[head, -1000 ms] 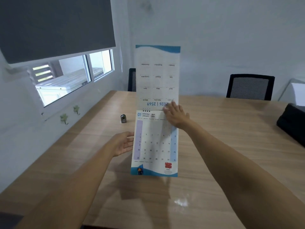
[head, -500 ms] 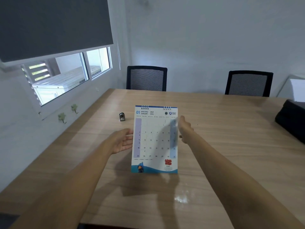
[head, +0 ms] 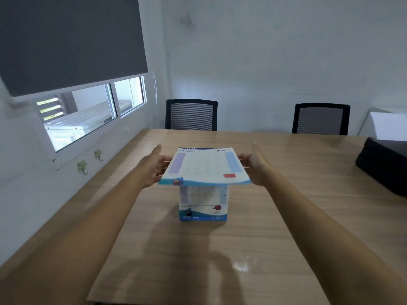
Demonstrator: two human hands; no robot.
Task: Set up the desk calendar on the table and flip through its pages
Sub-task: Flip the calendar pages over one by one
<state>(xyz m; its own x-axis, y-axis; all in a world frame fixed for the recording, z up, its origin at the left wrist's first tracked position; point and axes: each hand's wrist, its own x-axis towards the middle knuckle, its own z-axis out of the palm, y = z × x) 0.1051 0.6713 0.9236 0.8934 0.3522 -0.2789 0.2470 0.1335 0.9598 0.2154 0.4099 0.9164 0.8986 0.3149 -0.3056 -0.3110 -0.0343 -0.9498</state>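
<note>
The white and blue desk calendar (head: 203, 204) stands upright on the wooden table (head: 286, 194), straight in front of me. Its January page (head: 204, 166) is lifted almost level, still joined at the spiral binding on the far edge. The page beneath shows below it. My left hand (head: 154, 167) holds the lifted page at its left edge, fingers under the paper. My right hand (head: 256, 166) holds the right edge the same way.
Two black mesh chairs (head: 191, 115) (head: 321, 119) stand at the table's far side. A black bag (head: 383, 164) lies at the table's right edge, with a white box (head: 389, 126) behind it. The window (head: 88, 115) and wall hooks (head: 82, 166) are on the left.
The cover sheet went over the top and behind. The January page then faced me, and both hands have now raised it from its sides to nearly level.
</note>
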